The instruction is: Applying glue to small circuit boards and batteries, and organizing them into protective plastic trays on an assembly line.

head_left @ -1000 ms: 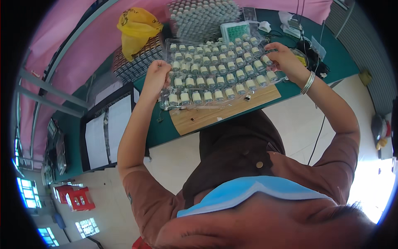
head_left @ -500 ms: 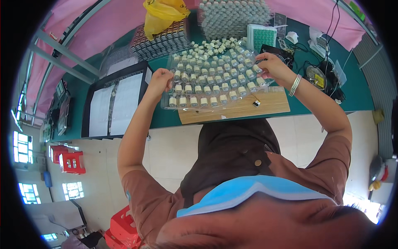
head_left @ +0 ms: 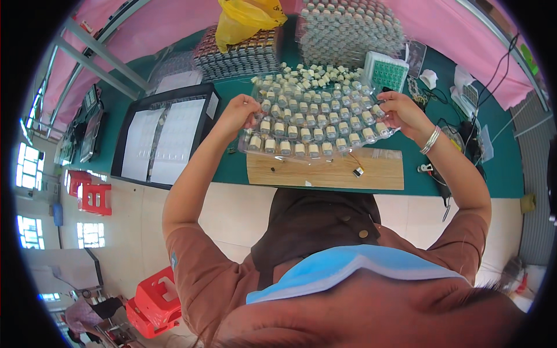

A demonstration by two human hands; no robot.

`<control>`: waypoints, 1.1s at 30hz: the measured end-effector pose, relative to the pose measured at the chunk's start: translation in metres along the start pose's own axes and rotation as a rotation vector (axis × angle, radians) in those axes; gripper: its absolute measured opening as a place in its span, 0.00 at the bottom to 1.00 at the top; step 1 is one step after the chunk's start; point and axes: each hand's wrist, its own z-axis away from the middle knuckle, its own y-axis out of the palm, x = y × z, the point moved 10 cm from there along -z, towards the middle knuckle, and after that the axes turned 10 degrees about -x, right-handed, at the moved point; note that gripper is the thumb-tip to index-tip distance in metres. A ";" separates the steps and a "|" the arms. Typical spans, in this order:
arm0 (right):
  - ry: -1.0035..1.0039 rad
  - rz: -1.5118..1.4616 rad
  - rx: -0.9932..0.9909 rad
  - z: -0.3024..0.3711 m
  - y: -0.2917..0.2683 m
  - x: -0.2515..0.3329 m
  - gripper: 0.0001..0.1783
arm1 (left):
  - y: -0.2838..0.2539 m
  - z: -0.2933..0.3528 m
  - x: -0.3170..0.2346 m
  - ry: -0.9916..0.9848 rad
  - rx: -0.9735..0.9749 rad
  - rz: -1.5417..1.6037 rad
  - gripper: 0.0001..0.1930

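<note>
A clear plastic blister tray (head_left: pixel 278 155), filled with rows of small cream-topped blocks, is held up between my two hands. My left hand (head_left: pixel 243 111) pinches its left edge, and my right hand (head_left: pixel 401 111) grips the right edge. Beneath the tray's front lies a wooden board (head_left: pixel 325 174). On that board rests a small black-and-white part with thin wires (head_left: pixel 358 171). Just past the tray a loose heap of the same cream blocks (head_left: pixel 313 75) covers the table. Parts of my fingertips are hidden behind the tray's edges.
Behind stand a tall stack of filled trays (head_left: pixel 351 35) and a darker stack (head_left: pixel 238 58) under a yellow plastic bag (head_left: pixel 246 23). A black-framed box with white sheets (head_left: pixel 165 136) is at left. A green-and-white tray (head_left: pixel 387 74) and cables (head_left: pixel 490 87) are at right.
The view has shifted, so the table sits a little lower and the board shows more. The tray, still in both hands, has moved toward the far side of the board.
</note>
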 end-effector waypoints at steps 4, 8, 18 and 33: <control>0.016 -0.017 0.021 -0.013 -0.004 0.000 0.21 | 0.005 0.002 -0.003 -0.006 -0.017 -0.020 0.08; -0.005 -0.060 0.055 -0.019 -0.003 0.005 0.20 | -0.002 0.008 -0.003 -0.012 -0.046 -0.032 0.08; -0.056 -0.129 0.272 -0.040 -0.022 0.006 0.21 | 0.014 0.011 -0.009 0.033 -0.034 -0.014 0.10; 0.006 -0.205 0.364 -0.110 -0.033 0.009 0.10 | 0.005 -0.041 0.008 -0.063 -0.010 0.030 0.07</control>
